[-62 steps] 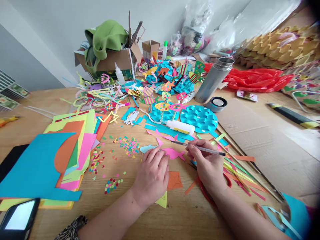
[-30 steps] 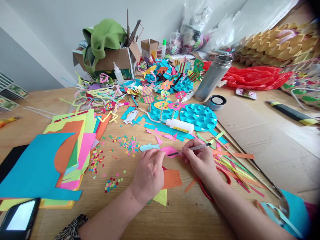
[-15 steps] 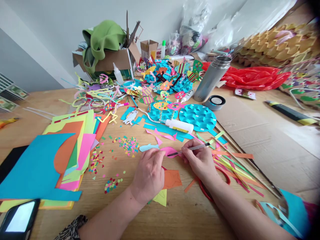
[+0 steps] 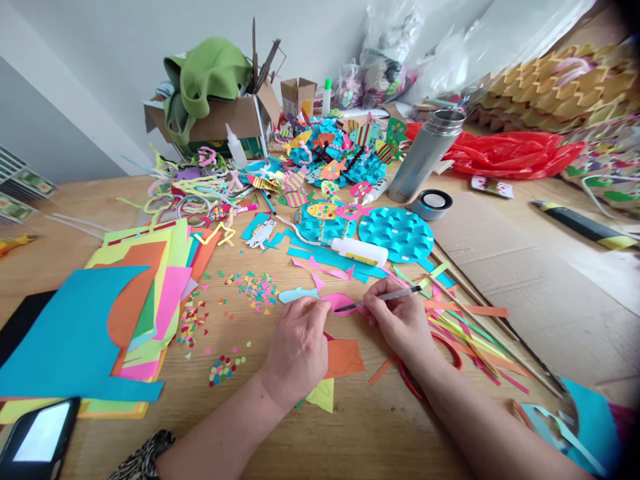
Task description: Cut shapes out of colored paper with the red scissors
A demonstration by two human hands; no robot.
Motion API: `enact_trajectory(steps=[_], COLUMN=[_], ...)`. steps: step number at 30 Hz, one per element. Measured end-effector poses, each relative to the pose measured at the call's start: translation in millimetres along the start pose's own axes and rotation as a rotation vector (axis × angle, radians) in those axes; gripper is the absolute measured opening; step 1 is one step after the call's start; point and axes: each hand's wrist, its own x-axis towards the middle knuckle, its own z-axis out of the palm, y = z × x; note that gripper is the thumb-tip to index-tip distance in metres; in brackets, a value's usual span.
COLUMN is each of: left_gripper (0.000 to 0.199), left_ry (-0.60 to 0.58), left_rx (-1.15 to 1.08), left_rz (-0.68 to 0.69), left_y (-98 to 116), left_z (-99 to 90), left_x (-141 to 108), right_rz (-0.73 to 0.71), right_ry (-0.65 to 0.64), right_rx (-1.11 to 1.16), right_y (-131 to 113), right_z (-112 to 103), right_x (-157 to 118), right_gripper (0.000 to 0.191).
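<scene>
My right hand (image 4: 397, 313) is closed around a slim pen (image 4: 397, 295), whose dark tip rests on a pink paper cutout (image 4: 336, 301). The cutout lies just between my two hands. My left hand (image 4: 299, 343) grips its left end, fingers bent and pressed together. A light blue paper fish (image 4: 297, 295) sits just beyond my left fingers. Orange paper with a drawn outline (image 4: 345, 357) and a yellow paper piece (image 4: 323, 395) lie beneath and beside my left wrist. Red-handled scissors (image 4: 453, 350) are partly hidden under my right forearm.
A paper stack (image 4: 75, 320) and a phone (image 4: 40, 433) occupy the left. Confetti (image 4: 255, 290) is scattered nearby. Beyond my hands are a glue bottle (image 4: 360, 253), blue textured discs (image 4: 395, 235) and a steel flask (image 4: 425, 157). Paper strips (image 4: 475, 333) and cardboard (image 4: 530, 280) lie right.
</scene>
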Motion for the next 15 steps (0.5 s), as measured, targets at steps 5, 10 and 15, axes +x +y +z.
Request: enact_trajectory(steps=[5, 10, 15], left_gripper=[0.055, 0.058, 0.064], left_ry=[-0.001, 0.004, -0.021], left_rx=[0.001, -0.005, -0.004], left_rz=[-0.007, 0.007, 0.013], left_y=[0.0, 0.4, -0.8], left_z=[-0.5, -1.7, -0.4], left_x=[-0.1, 0.4, -0.3], right_rz=[0.001, -0.001, 0.001], right_ry=[-0.011, -0.013, -0.005], right_rx=[-0.008, -0.004, -0.008], right_y=[1.5, 2.3, 3.6], right_z=[-0.1, 0.1, -0.5], right_x=[0.3, 0.7, 0.0], right_gripper=[0.012, 0.012, 0.011])
